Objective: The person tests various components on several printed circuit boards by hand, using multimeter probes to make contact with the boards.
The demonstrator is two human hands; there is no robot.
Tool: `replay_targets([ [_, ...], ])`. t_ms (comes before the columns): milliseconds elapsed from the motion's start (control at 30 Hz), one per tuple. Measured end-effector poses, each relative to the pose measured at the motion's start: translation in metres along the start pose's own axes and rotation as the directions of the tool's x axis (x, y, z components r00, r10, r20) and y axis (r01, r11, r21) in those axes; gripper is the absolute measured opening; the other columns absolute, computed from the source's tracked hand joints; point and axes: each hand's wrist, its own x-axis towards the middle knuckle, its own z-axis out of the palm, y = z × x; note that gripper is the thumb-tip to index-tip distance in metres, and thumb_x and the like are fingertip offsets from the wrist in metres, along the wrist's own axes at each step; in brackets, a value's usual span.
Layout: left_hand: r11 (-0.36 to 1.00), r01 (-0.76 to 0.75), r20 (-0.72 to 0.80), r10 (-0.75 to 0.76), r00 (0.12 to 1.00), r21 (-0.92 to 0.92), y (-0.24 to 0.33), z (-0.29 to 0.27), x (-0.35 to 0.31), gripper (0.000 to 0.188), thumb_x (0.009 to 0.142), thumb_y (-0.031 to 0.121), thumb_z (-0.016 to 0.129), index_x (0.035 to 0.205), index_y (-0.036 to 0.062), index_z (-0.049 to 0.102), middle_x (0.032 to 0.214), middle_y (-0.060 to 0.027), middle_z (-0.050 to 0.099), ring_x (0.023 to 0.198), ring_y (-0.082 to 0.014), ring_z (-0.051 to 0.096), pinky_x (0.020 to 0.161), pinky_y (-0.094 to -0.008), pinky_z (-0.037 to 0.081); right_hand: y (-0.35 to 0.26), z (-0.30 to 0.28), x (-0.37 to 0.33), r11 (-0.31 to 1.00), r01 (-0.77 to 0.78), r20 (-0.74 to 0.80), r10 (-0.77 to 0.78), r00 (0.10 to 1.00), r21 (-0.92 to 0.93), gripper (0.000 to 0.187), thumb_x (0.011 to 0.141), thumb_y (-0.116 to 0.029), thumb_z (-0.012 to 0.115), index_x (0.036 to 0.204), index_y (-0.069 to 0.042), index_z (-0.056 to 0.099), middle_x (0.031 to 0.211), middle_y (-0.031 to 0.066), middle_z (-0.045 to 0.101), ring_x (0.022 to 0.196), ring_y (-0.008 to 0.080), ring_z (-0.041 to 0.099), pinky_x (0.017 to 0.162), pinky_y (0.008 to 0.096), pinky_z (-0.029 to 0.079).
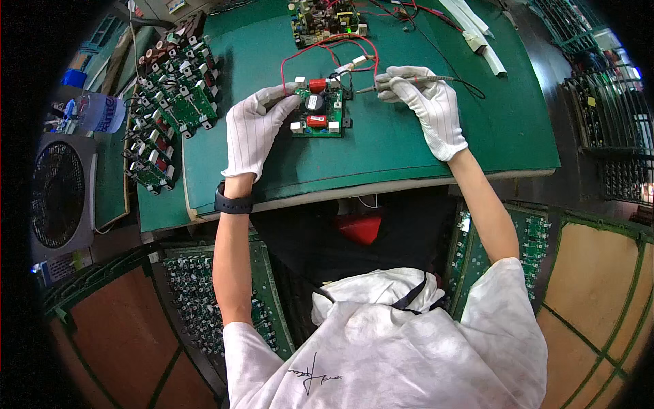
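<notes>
A small green circuit board [328, 128] with red capacitors and a round black coil lies on the green mat. My left hand [255, 126], in a white striped glove, is at the board's upper left corner. Its thumb and fingers are closed where a red wire [283, 68] runs down to them; the fingertips hide the wire's end. In a matching glove, my right hand [429, 109] grips a grey pen-like test probe [417, 80]. The tip points left toward the board's right edge, near a black lead. I cannot tell if it touches.
A larger powered board [323, 24] with a lit green light stands at the back. Stacked circuit boards [180, 99] line the left side, beside a plastic bottle [102, 112] and a fan [58, 191]. White strips [480, 41] lie back right. Board-filled racks [606, 102] stand beyond.
</notes>
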Motion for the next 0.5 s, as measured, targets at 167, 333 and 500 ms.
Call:
replay_targets([
  [167,0.746,-0.440,0.164,0.417,0.894,0.500,0.006,-0.006,0.005,0.023,0.094,0.008,0.077,0.115,0.0018,0.078,0.104,-0.0073,0.077,0.086,-0.0113,0.071,0.080,-0.0245,0.055,0.001,0.002,0.002,0.994,-0.067,0.053,0.072,0.996,-0.091,0.021,0.101,-0.011,0.069,0.117,0.002,0.067,0.111,0.0123,0.074,0.103,0.0209,0.074,0.095,0.0337,0.061],
  [333,0.822,-0.324,0.198,0.259,0.945,0.468,0.009,-0.007,-0.002,0.021,0.093,0.007,0.077,0.113,0.0003,0.078,0.100,-0.0094,0.076,0.082,-0.0112,0.070,0.073,-0.0266,0.056,0.006,0.000,0.007,0.994,-0.086,0.101,0.093,0.991,-0.072,0.020,0.101,-0.012,0.070,0.115,0.001,0.068,0.110,0.0114,0.074,0.102,0.0200,0.074,0.094,0.0317,0.059],
  [500,0.785,-0.321,-0.011,0.384,0.923,0.530,-0.001,0.010,-0.010,0.009,0.088,0.014,0.079,0.087,0.0055,0.075,0.082,-0.0120,0.071,0.069,-0.0291,0.068,0.062,-0.0361,0.054,0.011,-0.006,0.020,0.995,-0.054,0.181,0.068,0.981,-0.081,0.021,0.104,-0.015,0.065,0.117,0.002,0.068,0.111,0.0095,0.074,0.102,0.0190,0.073,0.090,0.0327,0.059],
])
